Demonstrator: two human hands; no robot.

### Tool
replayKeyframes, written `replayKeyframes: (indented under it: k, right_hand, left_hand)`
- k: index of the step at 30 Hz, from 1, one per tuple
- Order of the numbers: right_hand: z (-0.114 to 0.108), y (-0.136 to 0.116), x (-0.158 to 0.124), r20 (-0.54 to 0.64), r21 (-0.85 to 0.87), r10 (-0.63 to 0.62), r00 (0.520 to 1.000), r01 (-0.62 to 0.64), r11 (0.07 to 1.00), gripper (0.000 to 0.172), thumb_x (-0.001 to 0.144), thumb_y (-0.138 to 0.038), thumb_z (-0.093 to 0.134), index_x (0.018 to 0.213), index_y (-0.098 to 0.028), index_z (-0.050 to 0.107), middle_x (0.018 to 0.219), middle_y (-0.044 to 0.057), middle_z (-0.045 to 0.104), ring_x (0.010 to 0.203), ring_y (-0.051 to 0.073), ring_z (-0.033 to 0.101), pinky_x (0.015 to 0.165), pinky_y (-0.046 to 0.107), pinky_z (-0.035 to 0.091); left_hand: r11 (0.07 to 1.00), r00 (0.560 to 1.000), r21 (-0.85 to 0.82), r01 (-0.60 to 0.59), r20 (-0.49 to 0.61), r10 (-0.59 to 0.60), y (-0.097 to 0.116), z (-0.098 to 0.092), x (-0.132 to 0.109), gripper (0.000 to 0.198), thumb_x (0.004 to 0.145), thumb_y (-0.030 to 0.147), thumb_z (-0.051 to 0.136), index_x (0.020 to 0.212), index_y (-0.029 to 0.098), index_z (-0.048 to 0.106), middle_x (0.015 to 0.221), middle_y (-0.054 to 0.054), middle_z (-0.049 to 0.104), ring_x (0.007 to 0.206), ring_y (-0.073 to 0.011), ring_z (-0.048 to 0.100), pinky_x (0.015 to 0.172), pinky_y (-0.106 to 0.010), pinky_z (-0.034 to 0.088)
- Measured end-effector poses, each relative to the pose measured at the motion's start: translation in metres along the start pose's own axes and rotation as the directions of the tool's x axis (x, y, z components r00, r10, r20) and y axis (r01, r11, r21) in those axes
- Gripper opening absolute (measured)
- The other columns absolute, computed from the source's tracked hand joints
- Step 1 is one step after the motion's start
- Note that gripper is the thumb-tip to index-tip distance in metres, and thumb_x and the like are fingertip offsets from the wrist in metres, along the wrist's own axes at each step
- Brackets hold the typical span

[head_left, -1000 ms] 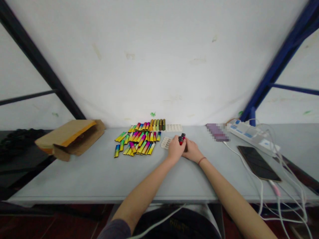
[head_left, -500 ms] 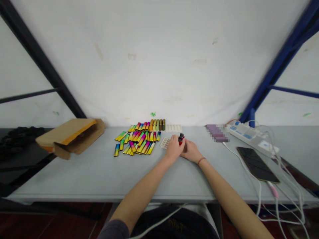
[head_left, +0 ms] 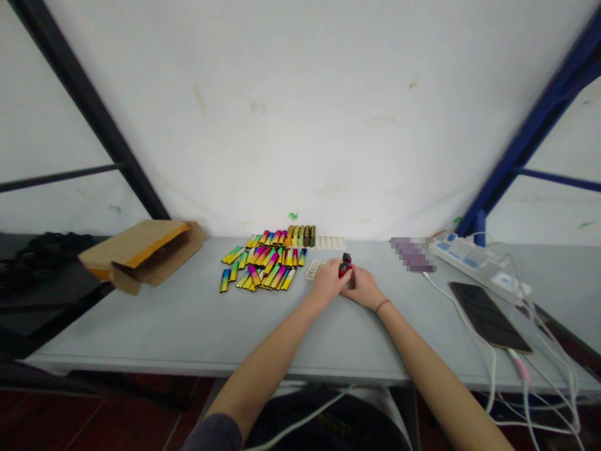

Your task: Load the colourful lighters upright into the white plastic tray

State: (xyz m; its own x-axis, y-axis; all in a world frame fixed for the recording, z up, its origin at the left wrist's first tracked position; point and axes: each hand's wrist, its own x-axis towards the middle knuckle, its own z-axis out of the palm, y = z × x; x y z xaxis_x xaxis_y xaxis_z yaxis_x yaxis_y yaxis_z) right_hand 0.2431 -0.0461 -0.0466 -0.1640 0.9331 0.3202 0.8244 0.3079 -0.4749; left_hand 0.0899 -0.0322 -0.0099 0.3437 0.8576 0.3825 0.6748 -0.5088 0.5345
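My left hand (head_left: 327,280) and my right hand (head_left: 364,286) meet over the table, both closed around a small bunch of red-and-black pieces (head_left: 346,266) that look like lighters. Their black tops stick up between my fingers; the lower parts are hidden. Partly under my left hand lies a white tray with small pockets (head_left: 313,269). Left of it, shiny rainbow-coloured sleeves (head_left: 258,266) lie in loose rows on the table. Several more sleeves stand upright in a block (head_left: 302,236) by the wall, their open ends up.
A second white pocketed tray (head_left: 331,242) lies by the wall. An open cardboard box (head_left: 141,250) rests at the left. On the right are a phone (head_left: 489,316), a purple, partly blurred item (head_left: 413,254), a power strip (head_left: 479,266) and white cables (head_left: 457,307).
The view has shifted slightly, moving the scene a little to the right. Both hands stay together, and more of the red-and-black pieces shows between them.
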Motion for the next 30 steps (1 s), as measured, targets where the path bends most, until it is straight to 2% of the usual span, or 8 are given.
replayKeyframes:
  k: [5, 11, 18, 20, 23, 26, 30]
  right_hand:
    - [-0.001, 0.000, 0.000, -0.004, 0.001, -0.012, 1.000, 0.012, 1.000, 0.044, 0.078, -0.041, 0.078, 0.112, -0.019, 0.060, 0.111, 0.013, 0.076, 0.104, 0.031, 0.071, 0.094, 0.042, 0.051]
    - [-0.001, -0.001, -0.001, -0.011, -0.002, -0.004, 1.000, 0.004, 1.000, 0.051, 0.078, -0.044, 0.080, 0.118, -0.019, 0.060, 0.117, 0.015, 0.075, 0.110, 0.032, 0.069, 0.099, 0.045, 0.050]
    - [0.001, 0.002, 0.001, 0.002, 0.011, 0.000, 1.000, 0.000, 1.000, 0.075, 0.079, -0.050, 0.080, 0.139, -0.016, 0.052, 0.130, 0.018, 0.071, 0.122, 0.035, 0.065, 0.106, 0.050, 0.046]
    - [0.002, 0.003, 0.000, 0.001, 0.012, 0.002, 1.000, -0.002, 1.000, 0.077, 0.078, -0.049, 0.080, 0.142, -0.017, 0.051, 0.131, 0.018, 0.071, 0.123, 0.035, 0.065, 0.107, 0.050, 0.046]
    - [0.002, 0.003, -0.001, 0.002, 0.002, 0.008, 1.000, -0.008, 1.000, 0.077, 0.078, -0.048, 0.081, 0.142, -0.016, 0.052, 0.132, 0.019, 0.070, 0.123, 0.035, 0.065, 0.107, 0.049, 0.046]
    - [0.002, 0.003, -0.002, 0.002, -0.013, 0.007, 1.000, -0.007, 1.000, 0.074, 0.079, -0.050, 0.079, 0.139, -0.015, 0.054, 0.132, 0.019, 0.070, 0.122, 0.036, 0.066, 0.106, 0.049, 0.048]
    - [0.001, 0.005, -0.004, 0.005, -0.010, 0.003, 1.000, -0.003, 1.000, 0.074, 0.080, -0.051, 0.077, 0.140, -0.013, 0.054, 0.132, 0.020, 0.070, 0.121, 0.037, 0.066, 0.106, 0.050, 0.048]
  left_hand:
    - [0.999, 0.999, -0.039, -0.030, 0.010, 0.031, -0.007, 0.000, 0.004, 0.011, 0.091, 0.030, 0.068, 0.091, 0.021, 0.063, 0.094, -0.008, 0.072, 0.094, -0.0236, 0.068, 0.087, -0.035, 0.051]
    - [0.997, 0.999, -0.062, -0.037, 0.001, 0.037, -0.007, -0.004, 0.006, 0.012, 0.090, 0.031, 0.069, 0.086, 0.021, 0.064, 0.090, -0.006, 0.071, 0.089, -0.0228, 0.067, 0.084, -0.033, 0.050]
    - [0.994, 0.997, -0.106, 0.028, -0.067, -0.036, 0.000, -0.024, 0.013, 0.020, 0.091, 0.034, 0.066, 0.078, 0.021, 0.060, 0.079, -0.003, 0.067, 0.082, -0.0200, 0.064, 0.078, -0.030, 0.048]
    - [0.991, 0.997, -0.129, 0.046, -0.050, -0.053, -0.001, -0.025, 0.012, 0.022, 0.088, 0.034, 0.068, 0.074, 0.021, 0.059, 0.075, -0.001, 0.065, 0.078, -0.0189, 0.063, 0.075, -0.029, 0.047]
    - [0.966, 0.989, -0.226, 0.125, -0.048, -0.139, -0.007, -0.031, 0.013, 0.021, 0.086, 0.035, 0.070, 0.074, 0.020, 0.060, 0.071, 0.000, 0.064, 0.073, -0.0172, 0.061, 0.070, -0.028, 0.046]
    - [0.908, 0.965, -0.356, 0.222, -0.050, -0.256, -0.027, -0.060, 0.022, 0.024, 0.082, 0.038, 0.072, 0.075, 0.019, 0.061, 0.069, 0.001, 0.064, 0.069, -0.0163, 0.061, 0.064, -0.026, 0.045]
    - [0.810, 0.905, -0.439, 0.389, 0.015, -0.426, -0.080, -0.139, 0.039, 0.034, 0.074, 0.047, 0.079, 0.075, 0.017, 0.064, 0.063, 0.001, 0.063, 0.061, -0.0153, 0.059, 0.058, -0.025, 0.047]
